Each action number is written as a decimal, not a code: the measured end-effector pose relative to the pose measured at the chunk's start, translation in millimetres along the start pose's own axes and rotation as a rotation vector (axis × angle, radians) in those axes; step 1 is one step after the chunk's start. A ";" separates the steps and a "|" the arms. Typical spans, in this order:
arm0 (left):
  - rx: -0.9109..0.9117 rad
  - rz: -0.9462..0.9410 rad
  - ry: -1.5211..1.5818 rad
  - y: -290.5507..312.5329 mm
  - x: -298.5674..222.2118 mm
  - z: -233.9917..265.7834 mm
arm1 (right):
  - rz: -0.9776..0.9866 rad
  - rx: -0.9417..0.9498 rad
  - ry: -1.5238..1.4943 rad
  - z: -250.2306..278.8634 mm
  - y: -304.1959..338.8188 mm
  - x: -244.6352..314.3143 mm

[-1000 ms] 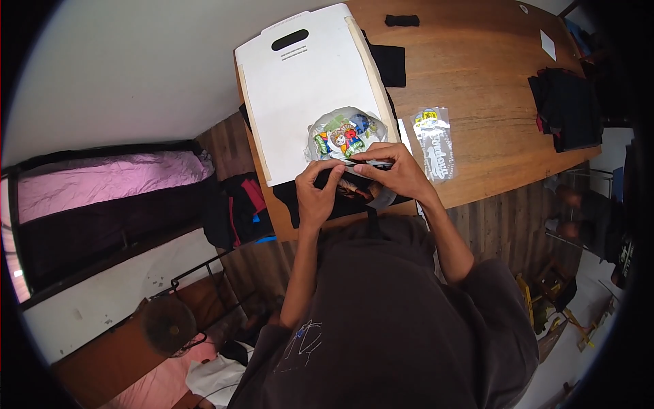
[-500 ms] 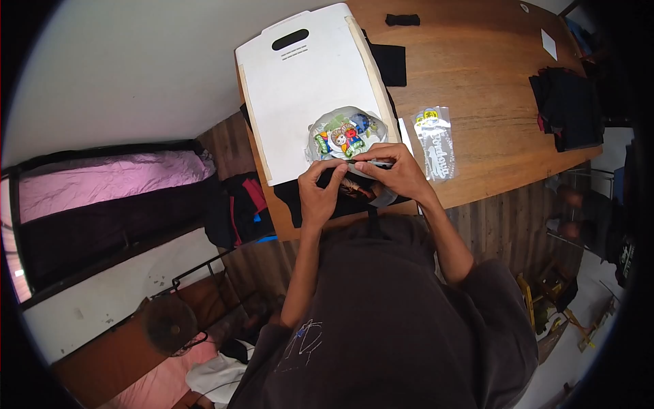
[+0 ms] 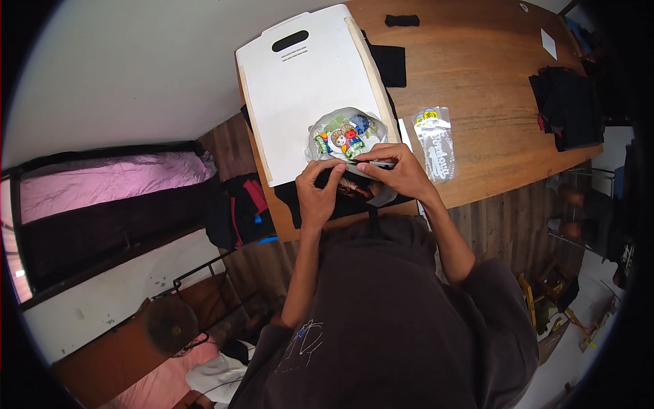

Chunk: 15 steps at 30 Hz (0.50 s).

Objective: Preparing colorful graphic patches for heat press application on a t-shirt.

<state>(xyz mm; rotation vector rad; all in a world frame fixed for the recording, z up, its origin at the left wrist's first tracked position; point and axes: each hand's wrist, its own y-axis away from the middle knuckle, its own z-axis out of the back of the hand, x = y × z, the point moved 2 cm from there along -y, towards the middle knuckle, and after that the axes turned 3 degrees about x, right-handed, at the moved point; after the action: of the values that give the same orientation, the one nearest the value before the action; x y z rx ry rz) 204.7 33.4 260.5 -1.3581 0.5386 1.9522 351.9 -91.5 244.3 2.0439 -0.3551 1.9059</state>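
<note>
Head view: we clamp the fingers [image 3: 334, 178] of our left hand [image 3: 317, 194] and right hand [image 3: 402, 174] on a cartoon-printed bag [image 3: 347, 135], partly over the white board [image 3: 306, 88]; a white-lettered packet [image 3: 434, 140] lies on the worktop [image 3: 487, 88].

Shows plain white on the board [image 3: 306, 85], cream on the strips [image 3: 368, 71] along its left and right edges, black in the slot [image 3: 290, 41] at its far end. Looks clear-grey on the near bag [image 3: 347, 136], with a cartoon print in green, red, blue and white. Looks see-through on the flat bag [image 3: 434, 146] at right, with yellow at its far end and white lettering nearer. Goes warm brown, faintly grained, over the table [image 3: 470, 61]. Shows solid black on the small far cloth [image 3: 402, 20], black edged with red on the right stack [image 3: 567, 105]. Turns pink on the left sheet [image 3: 116, 180], black with red and blue on the left pile [image 3: 225, 218]. Reads charcoal-brown on the near shirt [image 3: 409, 313], with white line art touched with blue at left. Runs in brown plank stripes across the floor [image 3: 480, 228].
</note>
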 end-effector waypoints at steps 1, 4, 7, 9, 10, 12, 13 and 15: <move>-0.008 -0.006 -0.022 0.6 -0.5 0.0 | 0.000 0.001 0.000 -0.2 0.2 1.0; -0.026 -0.031 -0.043 0.7 0.1 -1.3 | -0.028 0.005 -0.002 -0.1 0.8 2.6; -0.030 -0.042 -0.050 1.3 1.3 -0.9 | -0.043 0.012 -0.026 0.4 0.8 0.7; -0.025 -0.042 -0.049 1.9 0.4 0.1 | -0.019 0.012 0.014 0.5 0.5 1.3; -0.022 -0.041 -0.049 2.0 0.1 0.6 | -0.019 0.011 0.014 1.2 0.5 2.9; -0.013 -0.044 -0.046 1.6 -0.2 1.3 | -0.042 0.022 0.053 2.7 0.7 6.8; -0.006 -0.047 -0.043 1.3 -0.4 1.4 | -0.041 0.021 0.053 3.2 1.0 6.6; -0.008 -0.052 -0.046 1.5 0.2 0.7 | -0.040 0.039 0.031 3.8 1.7 5.9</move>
<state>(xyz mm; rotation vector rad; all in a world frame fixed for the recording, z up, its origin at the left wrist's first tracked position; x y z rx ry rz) 203.1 32.9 260.5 -1.3162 0.4695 1.9404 355.2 -94.3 250.1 2.0284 -0.2689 1.9327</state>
